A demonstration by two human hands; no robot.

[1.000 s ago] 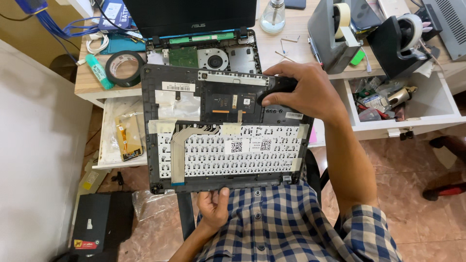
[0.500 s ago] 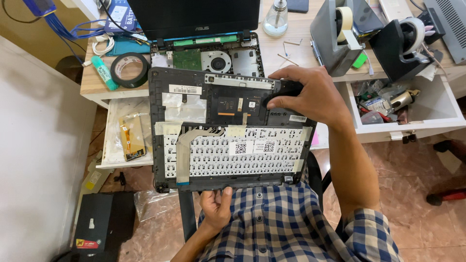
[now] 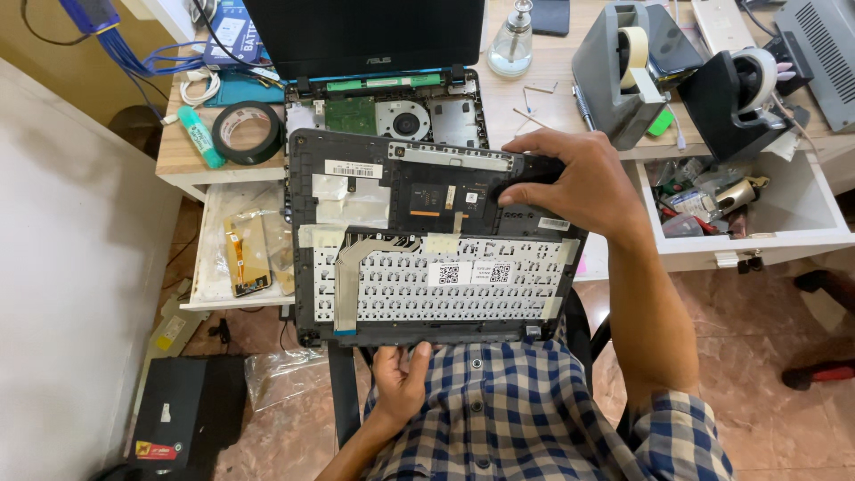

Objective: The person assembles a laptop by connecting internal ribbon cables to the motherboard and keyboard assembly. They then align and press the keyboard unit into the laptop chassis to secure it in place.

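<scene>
The laptop palmrest panel point(image 3: 427, 240), a dark cover turned underside up with the white back of its keyboard and a flat ribbon cable showing, lies tilted between the counter's front edge and the person's lap. The right hand point(image 3: 570, 183) has its grip closed on the panel's far right corner, fingers curled over the edge and thumb on the underside. The left hand point(image 3: 401, 379) holds the near edge from below, fingers wrapped up around the rim just above the checked shirt point(image 3: 534, 419).

Behind the panel, the opened laptop base point(image 3: 392, 116) sits on the pale wooden counter point(image 3: 552, 80), its fan and green board bare, the dark screen standing up at the back. To the left on the counter lie a roll of black tape point(image 3: 247, 132) and a green marker point(image 3: 199, 135); to the right stand a grey tape dispenser point(image 3: 623, 71) and a black one point(image 3: 735, 93). Two white drawers hang open: the left drawer point(image 3: 209, 258) holds an orange flat cable part, the right drawer point(image 3: 784, 214) a jumble of small tools. The floor is reddish mottled tile, with a black box point(image 3: 178, 419) lying low on the left beside a pale wall.

Compared with half a second earlier, the panel sits a little further right in view and both hands keep the same holds on it.
</scene>
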